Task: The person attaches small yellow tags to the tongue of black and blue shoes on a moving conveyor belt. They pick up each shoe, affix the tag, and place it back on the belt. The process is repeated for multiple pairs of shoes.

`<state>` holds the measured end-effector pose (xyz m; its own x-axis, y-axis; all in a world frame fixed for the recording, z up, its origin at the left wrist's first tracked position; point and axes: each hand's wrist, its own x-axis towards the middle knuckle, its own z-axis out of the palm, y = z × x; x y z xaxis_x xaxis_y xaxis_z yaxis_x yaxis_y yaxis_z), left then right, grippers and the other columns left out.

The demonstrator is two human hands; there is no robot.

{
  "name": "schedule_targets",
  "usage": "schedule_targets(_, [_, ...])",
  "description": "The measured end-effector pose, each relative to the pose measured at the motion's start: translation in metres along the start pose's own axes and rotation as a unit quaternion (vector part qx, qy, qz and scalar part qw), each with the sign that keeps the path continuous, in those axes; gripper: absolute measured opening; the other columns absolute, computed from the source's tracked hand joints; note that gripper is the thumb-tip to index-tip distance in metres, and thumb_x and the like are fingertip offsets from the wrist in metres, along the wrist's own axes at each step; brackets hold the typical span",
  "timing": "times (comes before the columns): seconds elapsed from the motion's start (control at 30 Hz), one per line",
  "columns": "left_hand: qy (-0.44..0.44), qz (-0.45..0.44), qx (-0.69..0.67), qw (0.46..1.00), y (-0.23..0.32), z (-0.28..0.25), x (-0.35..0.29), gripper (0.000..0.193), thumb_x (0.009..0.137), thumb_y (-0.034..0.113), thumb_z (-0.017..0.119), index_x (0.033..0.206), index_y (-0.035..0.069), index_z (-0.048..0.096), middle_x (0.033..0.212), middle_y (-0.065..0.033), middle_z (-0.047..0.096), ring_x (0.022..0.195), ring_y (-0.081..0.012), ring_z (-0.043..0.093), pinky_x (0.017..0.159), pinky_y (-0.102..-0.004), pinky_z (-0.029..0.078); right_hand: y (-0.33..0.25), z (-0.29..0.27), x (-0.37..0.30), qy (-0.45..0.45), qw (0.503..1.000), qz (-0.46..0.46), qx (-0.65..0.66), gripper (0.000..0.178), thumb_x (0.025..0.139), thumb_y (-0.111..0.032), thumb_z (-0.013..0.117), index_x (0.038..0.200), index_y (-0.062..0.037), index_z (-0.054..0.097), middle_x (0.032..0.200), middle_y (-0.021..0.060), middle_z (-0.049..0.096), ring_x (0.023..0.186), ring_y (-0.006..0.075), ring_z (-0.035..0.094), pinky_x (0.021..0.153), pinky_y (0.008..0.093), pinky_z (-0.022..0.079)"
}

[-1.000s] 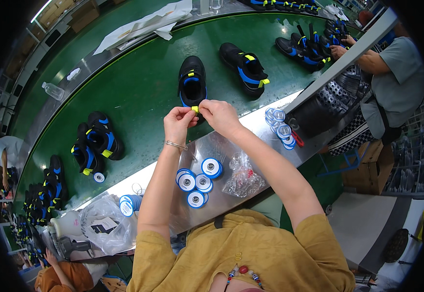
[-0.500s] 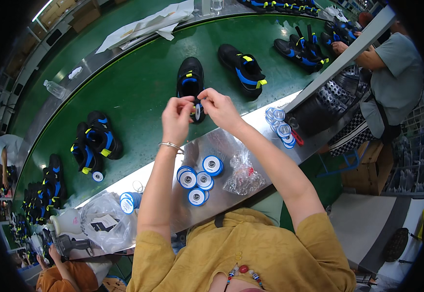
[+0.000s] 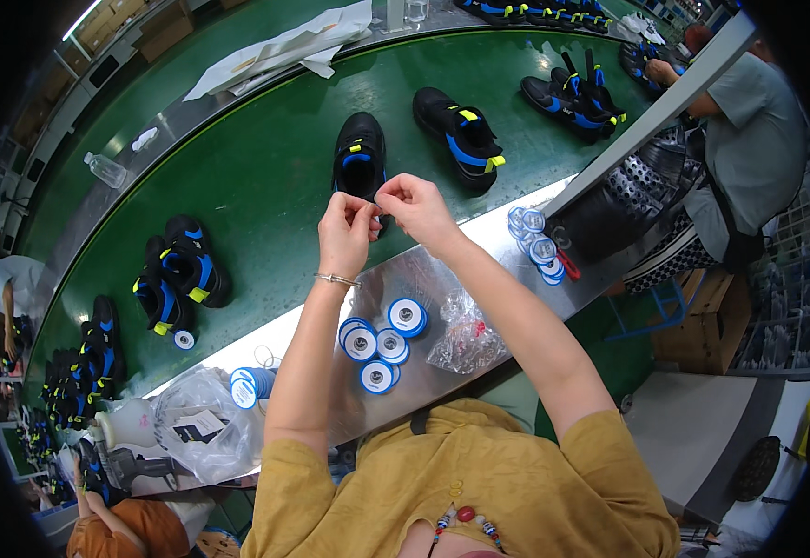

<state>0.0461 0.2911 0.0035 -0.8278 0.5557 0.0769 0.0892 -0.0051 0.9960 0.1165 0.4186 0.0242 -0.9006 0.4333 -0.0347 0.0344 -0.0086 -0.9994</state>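
Note:
My left hand point(image 3: 347, 230) and my right hand point(image 3: 414, 213) meet at the heel of a black shoe point(image 3: 361, 139) with blue and yellow trim. Thumb and fingers of each hand are pinched together, their tips nearly touching. What they grip is too small to make out; a sliver of a round tag point(image 3: 382, 223) shows just below the fingertips. Beside this shoe, to the right, stands its like, another black-and-blue shoe point(image 3: 458, 139). Several round white tags with blue rims point(image 3: 392, 344) lie on the metal ledge point(image 3: 349, 418) between my forearms.
More round tags point(image 3: 537, 244) lie at the right, by a red object point(image 3: 567, 265). A clear plastic bag point(image 3: 465, 339) rests near my right forearm. On the green belt point(image 3: 265, 232), a pair of shoes point(image 3: 191, 262) stands left. A grey post point(image 3: 651, 112) slants before a co-worker point(image 3: 753, 139).
My fingertips have come closer together, and the round tag between them is now mostly hidden. The shoes on the green belt have shifted slightly left. The co-worker's hands at the right have moved.

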Motion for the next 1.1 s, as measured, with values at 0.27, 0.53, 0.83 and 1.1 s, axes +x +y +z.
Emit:
schedule_targets(0.27, [0.058, -0.052, -0.084, 0.993, 0.007, -0.026, 0.000, 0.008, 0.088, 0.006, 0.066, 0.091, 0.002, 0.060, 0.082, -0.0065, 0.068, 0.066, -0.0092, 0.061, 0.053, -0.0199, 0.047, -0.004, 0.009, 0.002, -0.006, 0.995, 0.026, 0.091, 0.009, 0.088, -0.011, 0.064, 0.089, -0.0030, 0.061, 0.076, 0.0015, 0.062, 0.058, 0.0041, 0.051, 0.047, 0.0183, 0.039])
schedule_targets(0.53, [0.045, -0.055, -0.077, 0.994, -0.002, -0.033, -0.004, 0.011, 0.086, 0.008, 0.068, 0.095, 0.001, 0.066, 0.078, -0.0014, 0.066, 0.062, -0.0046, 0.055, 0.051, -0.0180, 0.041, 0.005, 0.013, 0.006, -0.053, 0.997, 0.018, 0.051, 0.009, 0.087, -0.012, 0.065, 0.089, -0.0032, 0.062, 0.075, 0.0006, 0.061, 0.059, 0.0037, 0.050, 0.048, 0.0171, 0.037])
schedule_targets(0.83, [-0.015, -0.032, -0.078, 0.996, 0.003, -0.040, -0.007, 0.020, 0.085, 0.000, 0.064, 0.106, 0.001, 0.068, 0.084, 0.0008, 0.064, 0.076, -0.0054, 0.057, 0.069, -0.0201, 0.047, 0.002, 0.012, 0.010, -0.084, 0.996, -0.013, -0.012, 0.008, 0.086, -0.011, 0.066, 0.088, -0.0034, 0.066, 0.077, -0.0006, 0.062, 0.066, 0.0051, 0.053, 0.055, 0.0200, 0.041])
schedule_targets(1.1, [-0.084, -0.054, -0.099, 0.990, 0.011, -0.050, -0.006, 0.038, 0.082, -0.004, 0.065, 0.119, 0.001, 0.062, 0.082, 0.0003, 0.062, 0.077, -0.0072, 0.057, 0.073, -0.0210, 0.047, 0.005, 0.007, 0.015, -0.175, 0.983, -0.015, -0.058, 0.007, 0.083, -0.006, 0.067, 0.085, 0.0005, 0.066, 0.080, 0.0026, 0.065, 0.076, 0.0085, 0.058, 0.070, 0.0237, 0.047])
